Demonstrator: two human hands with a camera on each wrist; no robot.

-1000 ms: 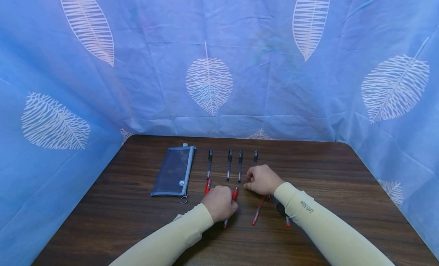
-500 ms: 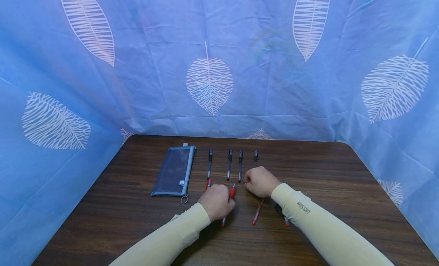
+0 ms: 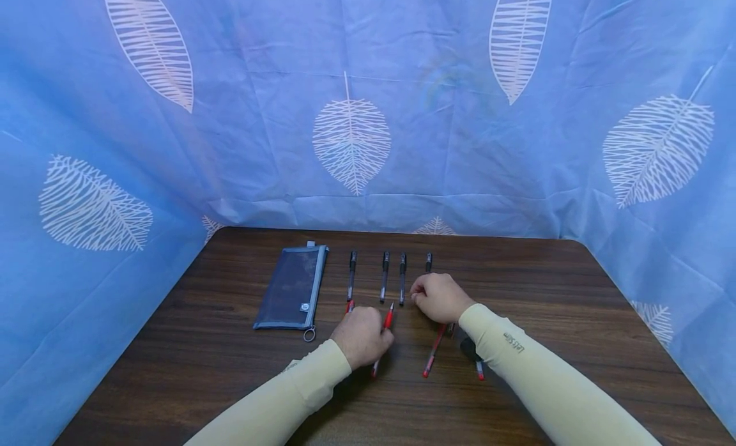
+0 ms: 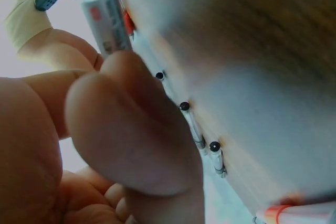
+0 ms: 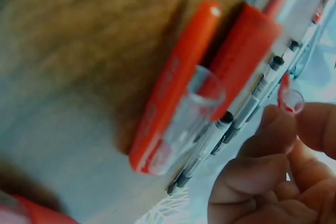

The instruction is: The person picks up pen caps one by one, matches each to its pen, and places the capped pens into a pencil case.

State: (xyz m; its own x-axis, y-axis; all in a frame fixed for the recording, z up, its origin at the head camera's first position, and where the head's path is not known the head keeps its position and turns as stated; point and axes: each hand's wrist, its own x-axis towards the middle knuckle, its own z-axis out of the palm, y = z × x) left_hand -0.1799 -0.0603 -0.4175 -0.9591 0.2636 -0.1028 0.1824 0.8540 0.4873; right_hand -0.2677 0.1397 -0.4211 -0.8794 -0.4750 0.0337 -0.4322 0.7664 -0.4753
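My left hand (image 3: 361, 336) pinches an uncapped red pen (image 3: 388, 318), its bare tip pointing away from me. In the left wrist view the clear barrel of that pen (image 4: 105, 17) rises past the thumb and finger. My right hand (image 3: 443, 298), to the right of the pen tip, pinches a small clear and red pen cap (image 5: 291, 101) between thumb and finger. The cap and the pen are apart. Another red pen (image 3: 349, 307) lies beyond my left hand, partly hidden. One more red pen (image 3: 434, 351) lies below my right hand.
Several black pens (image 3: 384, 276) lie in a row along the back of the brown table (image 3: 517, 267). A blue mesh zip pouch (image 3: 287, 286) lies to their left. Beneath my right forearm a red-ended pen (image 3: 480, 370) is partly covered. A blue leaf-patterned cloth (image 3: 259, 146) hangs behind.
My left hand has shifted slightly left with the red pen. My right hand dipped a little and turned, then rose again with the cap. The lying pens and pouch have stayed put.
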